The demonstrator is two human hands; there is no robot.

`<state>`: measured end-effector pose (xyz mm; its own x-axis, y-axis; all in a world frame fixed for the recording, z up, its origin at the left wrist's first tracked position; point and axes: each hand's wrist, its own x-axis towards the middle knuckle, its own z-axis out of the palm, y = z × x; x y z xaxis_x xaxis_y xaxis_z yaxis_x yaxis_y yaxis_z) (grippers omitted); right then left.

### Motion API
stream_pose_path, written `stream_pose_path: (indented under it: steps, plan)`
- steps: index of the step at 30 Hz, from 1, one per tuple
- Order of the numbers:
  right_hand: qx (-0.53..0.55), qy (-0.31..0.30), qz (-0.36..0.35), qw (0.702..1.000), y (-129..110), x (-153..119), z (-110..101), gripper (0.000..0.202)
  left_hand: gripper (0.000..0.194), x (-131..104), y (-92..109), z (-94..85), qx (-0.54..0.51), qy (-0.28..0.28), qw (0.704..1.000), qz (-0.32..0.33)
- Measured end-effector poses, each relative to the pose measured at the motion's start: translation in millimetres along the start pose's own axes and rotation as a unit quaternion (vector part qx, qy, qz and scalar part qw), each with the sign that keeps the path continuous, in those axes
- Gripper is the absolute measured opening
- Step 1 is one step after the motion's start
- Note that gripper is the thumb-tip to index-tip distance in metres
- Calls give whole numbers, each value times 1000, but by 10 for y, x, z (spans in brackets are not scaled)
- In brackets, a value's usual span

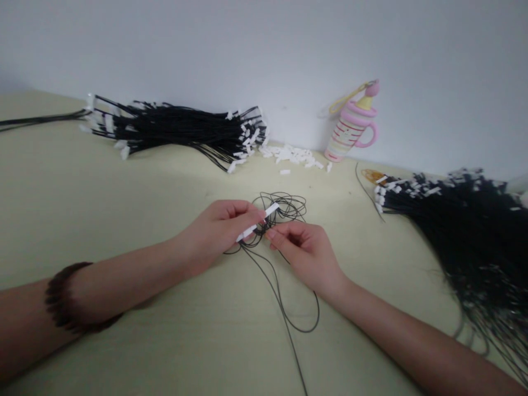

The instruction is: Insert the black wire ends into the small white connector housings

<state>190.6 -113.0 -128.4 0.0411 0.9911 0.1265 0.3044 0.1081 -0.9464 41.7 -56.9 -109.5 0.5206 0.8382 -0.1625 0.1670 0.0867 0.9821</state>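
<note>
Near the middle of the table, my left hand [225,228] pinches white connectors [271,209], whose ends stick out on both sides of the fingers. Thin black wires [291,204] lie coiled just beyond and between the hands. My right hand [303,250] is closed at the fingertips on a black wire, close to the left thumb. Loose wire loops [279,294] hang below the hands and run toward the near edge of the view. The fingers hide part of the coil.
A bundle of black cables with white ends [177,129] lies at the back left. Loose white connectors [292,155] lie beside a pink cup-shaped object [350,129] against the wall. At the right is a large black wire pile [474,236], near the right forearm.
</note>
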Motion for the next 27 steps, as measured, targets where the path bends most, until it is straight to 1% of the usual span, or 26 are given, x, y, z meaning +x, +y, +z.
stream_pose_path:
  steps: [5, 11, 16, 21, 24, 27]
  plan:
    - [-4, 23, -1, 1000, -9, -17, 5, 17, 25, -3, -5, 4, 23, -4, 1000, 15]
    - [-18, 29, -17, 999, 10, -36, 17, 19, 25, -35, 13, 36, 51, 1, 998, 32]
    - [-44, 32, -36, 998, 28, -62, 18, 15, 27, -57, 9, 59, 83, 8, 996, 43]
    - [-34, 30, -32, 998, 30, -66, 21, 14, 26, -68, 9, 74, 114, 16, 992, 50]
    - [-23, 28, -28, 999, 30, -63, 25, 15, 26, -80, 8, 83, 106, 10, 993, 44]
    - [-11, 20, -27, 999, 31, -48, 21, 15, 27, -65, -6, 72, 63, 10, 998, 24]
